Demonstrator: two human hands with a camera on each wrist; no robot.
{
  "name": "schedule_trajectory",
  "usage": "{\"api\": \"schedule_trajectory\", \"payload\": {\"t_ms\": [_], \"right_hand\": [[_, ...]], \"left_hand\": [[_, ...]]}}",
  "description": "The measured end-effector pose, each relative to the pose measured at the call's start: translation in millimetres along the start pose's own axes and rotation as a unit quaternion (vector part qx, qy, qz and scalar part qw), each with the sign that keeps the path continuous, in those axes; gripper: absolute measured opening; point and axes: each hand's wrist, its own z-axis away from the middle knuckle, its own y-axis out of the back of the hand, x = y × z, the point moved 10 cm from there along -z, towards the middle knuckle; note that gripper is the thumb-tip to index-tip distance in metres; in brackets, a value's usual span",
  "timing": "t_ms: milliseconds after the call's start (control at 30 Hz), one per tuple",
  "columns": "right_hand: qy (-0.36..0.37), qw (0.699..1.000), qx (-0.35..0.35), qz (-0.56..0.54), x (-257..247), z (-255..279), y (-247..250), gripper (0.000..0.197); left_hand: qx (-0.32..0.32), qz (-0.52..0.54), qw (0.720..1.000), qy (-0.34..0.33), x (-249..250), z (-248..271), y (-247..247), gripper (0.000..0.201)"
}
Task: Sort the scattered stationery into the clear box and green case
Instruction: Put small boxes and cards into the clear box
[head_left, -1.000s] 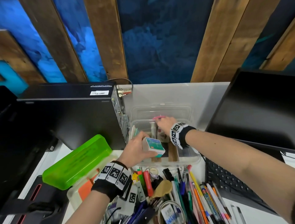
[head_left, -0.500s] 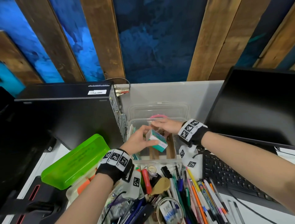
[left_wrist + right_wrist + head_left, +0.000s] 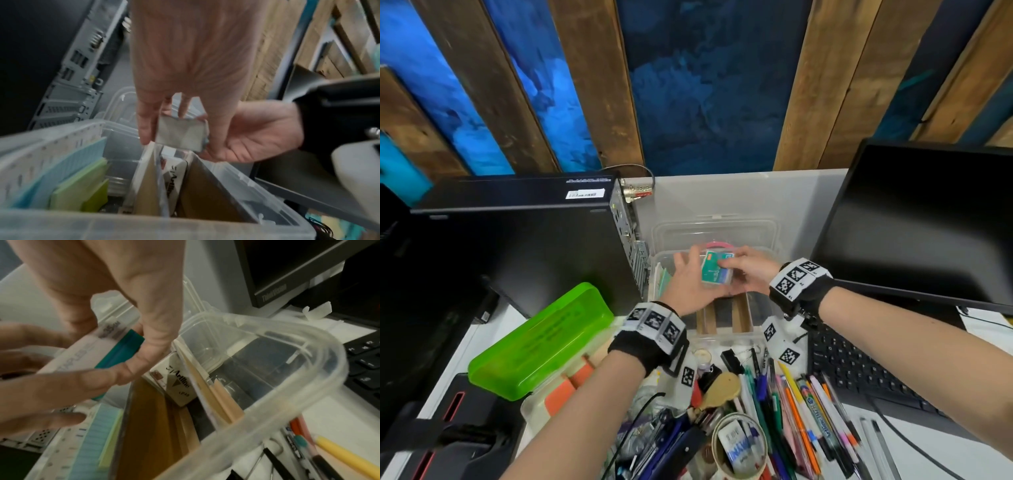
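A small teal-and-white box (image 3: 716,273) hovers over the back of the clear box (image 3: 726,338). My left hand (image 3: 688,282) grips it from the left, fingers along its sides. My right hand (image 3: 744,272) pinches its right end between thumb and fingers. The left wrist view shows the small box's pale underside (image 3: 180,133); the right wrist view shows its teal edge (image 3: 121,352). Inside the clear box stand blue and green sticky notes (image 3: 72,172), brown dividers (image 3: 156,415) and a white Artline box (image 3: 179,381). The green case (image 3: 541,339) lies to the left, lid up.
A black computer tower (image 3: 517,246) stands close on the left of the clear box, a monitor (image 3: 921,222) and keyboard (image 3: 859,373) on the right. Several pens (image 3: 791,404) and a tape roll (image 3: 739,442) crowd the near desk. A clear lid (image 3: 715,228) lies behind.
The left hand carried the small box farther back over the clear box and turned its face up. The right hand came off the box contents and took hold of its right end.
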Motion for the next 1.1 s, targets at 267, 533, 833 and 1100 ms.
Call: {"api": "schedule_trajectory", "payload": {"t_ms": [267, 533, 833, 1100], "right_hand": [[0.029, 0.988, 0.08, 0.129, 1.9, 3.3, 18.9, 0.019], [0.138, 0.932, 0.137, 0.306, -28.8, 7.7, 52.3, 0.034], [0.16, 0.867, 0.13, 0.453, -19.9, -3.8, 48.4, 0.04], [0.168, 0.893, 0.108, 0.403, -16.4, -2.0, 45.7, 0.043]], "left_hand": [[-0.012, -0.154, 0.988, 0.002, -4.1, -17.2, -23.9, 0.075], [-0.091, -0.491, 0.86, -0.107, 25.4, -31.6, -67.9, 0.049], [-0.173, -0.611, 0.771, -0.045, 3.3, -65.3, -102.0, 0.038], [-0.175, -0.602, 0.778, -0.041, -4.0, -77.7, -99.9, 0.055]]}}
